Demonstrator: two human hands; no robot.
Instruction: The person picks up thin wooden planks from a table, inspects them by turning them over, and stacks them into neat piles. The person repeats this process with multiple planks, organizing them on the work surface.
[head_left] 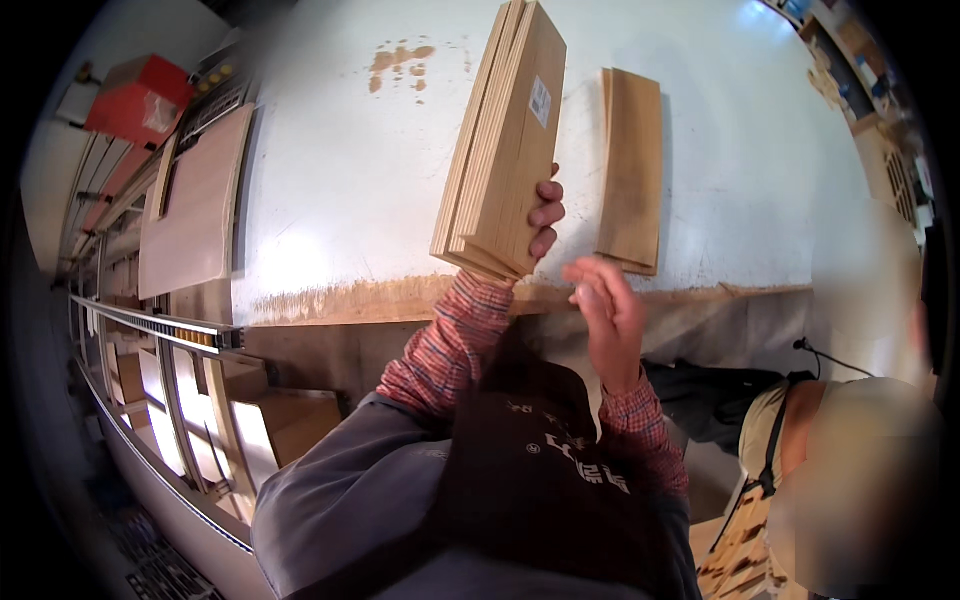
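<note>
My left hand (546, 218) grips a bundle of long, pale wooden boards (510, 150), raised at a tilt over the near part of the table. Its fingers wrap the boards' right edge, while the palm is hidden behind them. A small white label (540, 101) is stuck on the broad face of the bundle. The lower board ends do not line up evenly. Just right of that end, my right hand (612, 310) is open and holds nothing, its fingers partly bent and the thumb apart. Beyond it, a smaller stack of boards (631, 170) lies on the table.
The white tabletop (340, 190) has a worn, brown front edge and brown stains (400, 65) farther back. Left of it are a flat panel (195, 210), a metal rail (160, 325) and a red box (143, 98). A partly blurred person (800, 430) is close at my right.
</note>
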